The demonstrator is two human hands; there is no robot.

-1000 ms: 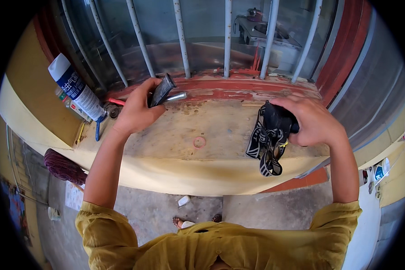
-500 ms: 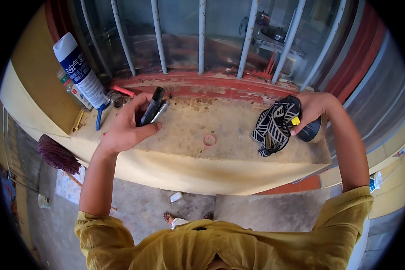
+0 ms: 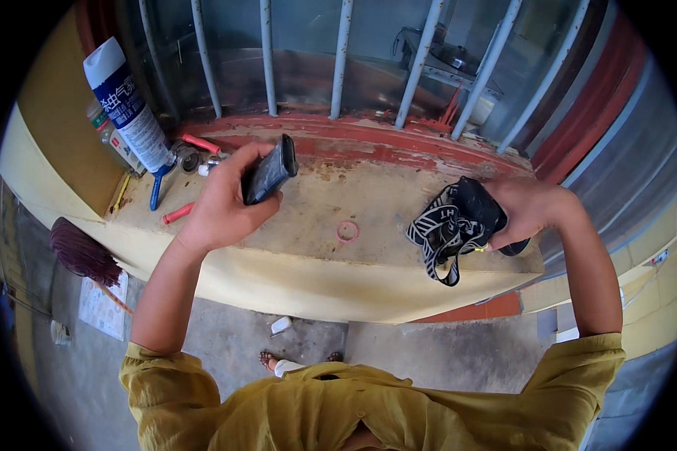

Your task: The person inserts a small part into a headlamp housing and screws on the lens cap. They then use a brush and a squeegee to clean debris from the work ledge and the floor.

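My left hand (image 3: 229, 199), raised over the left part of the window ledge, is closed around a flat black rectangular object (image 3: 269, 174); its exact kind does not show. At the ledge's right end my right hand (image 3: 526, 210) grips a headlamp (image 3: 480, 209) with a black body. The headlamp's black-and-white patterned strap (image 3: 438, 239) hangs in loops toward the front edge. A bit of yellow shows under the right fingers. Below that hand lies a dark rounded thing (image 3: 516, 247), mostly hidden. Between the hands, a pink ring (image 3: 347, 231) lies flat on the ledge (image 3: 316, 203).
At the ledge's left end stand a blue-and-white spray can (image 3: 132, 109) and a jar (image 3: 111, 135). Near them lie a blue-handled tool (image 3: 156, 189), a tape roll (image 3: 188, 158) and red handles (image 3: 178, 213). Window bars (image 3: 341, 60) rise behind. A mop (image 3: 85, 252) leans left.
My left hand has turned the black object, showing its broad face; the silver edge beside it no longer shows. The headlamp has turned in my right hand, its strap dropping nearer the front edge.
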